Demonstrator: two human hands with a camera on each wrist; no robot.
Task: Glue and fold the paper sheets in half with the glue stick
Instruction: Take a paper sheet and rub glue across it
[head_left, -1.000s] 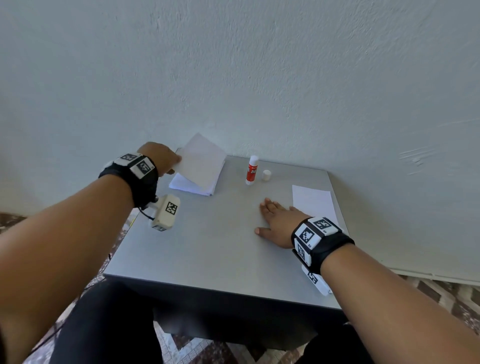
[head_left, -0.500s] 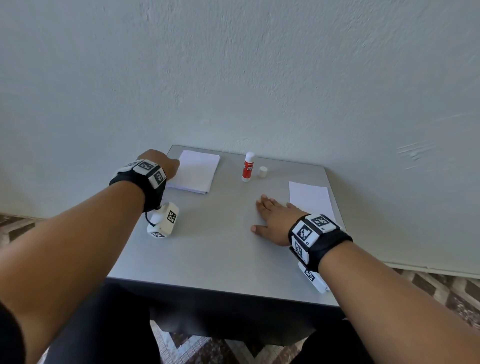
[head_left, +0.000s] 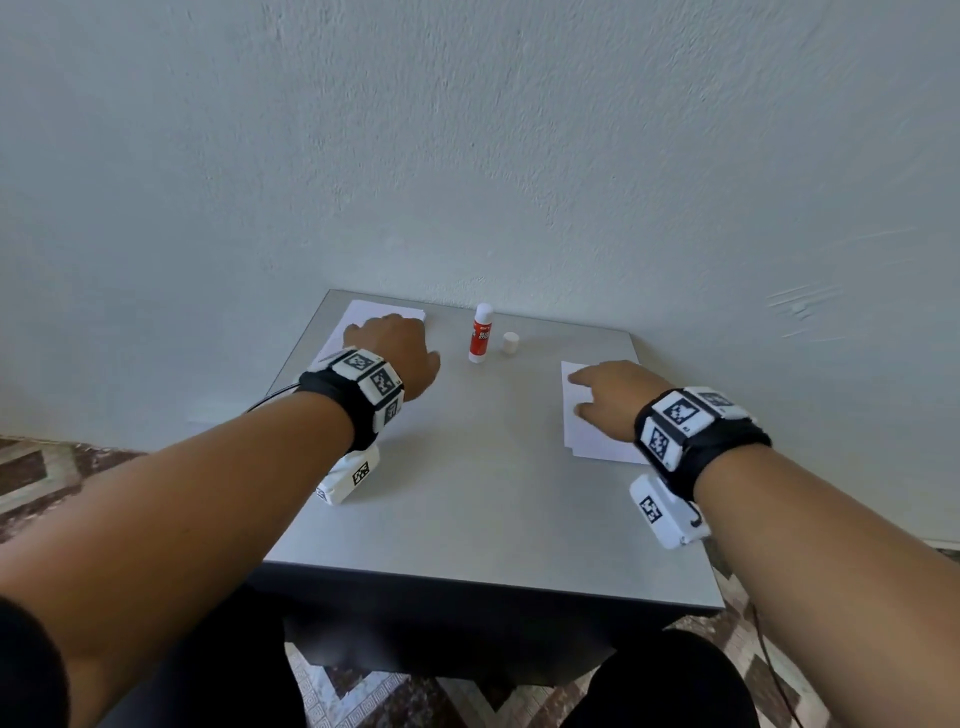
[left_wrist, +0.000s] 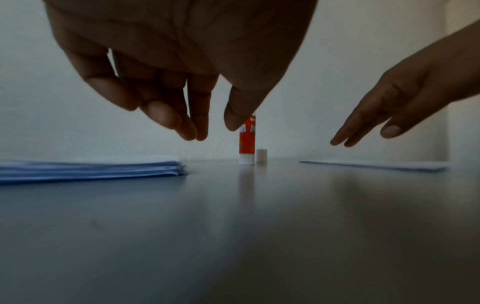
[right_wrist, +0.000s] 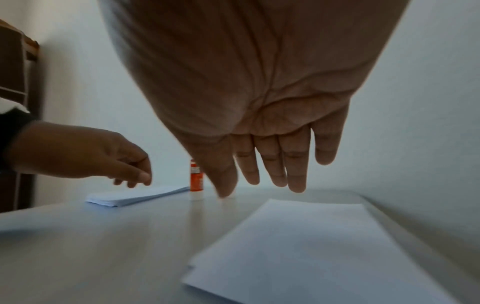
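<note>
While both hands hover empty above a small grey table (head_left: 467, 499), sits untouched between them: an uncapped red-and-white glue stick (head_left: 481, 333), upright near the far edge, its small white cap (head_left: 510, 343) standing just beside it on the right. Lies far left, close to the table's back corner: a stack of folded paper sheets (left_wrist: 88, 169), edges roughly squared. Lies far right, close to the right edge: a thin pile of flat paper sheets (right_wrist: 324, 246), long side running away from the viewer.

Hangs over the near corner of the folded stack: left hand (head_left: 395, 353), fingers loosely curled and drooping, holding nothing, clear of the paper in the left wrist view. Reaches over the flat pile: right hand (head_left: 613, 400), fingers straight and spread, tips just above the sheets or barely on them; contact cannot be told.

Judged as the step in hand: taking one fresh sheet from the right pile and bringing it to the middle for gluing. Best done by pressing lightly with fingertips and sliding only the top sheet toward the centre, so the sheets below stay put; lifting a corner first would help separate it.

Open room: wide bare tabletop in the middle and along the near side, enough for a sheet laid flat. Worth minding: the right pile lies near the table's right edge, and a careless push could send sheets off it; a sweeping hand could tip the glue stick or its cap. Rises close behind the table: a pale wall (head_left: 467, 156).
</note>
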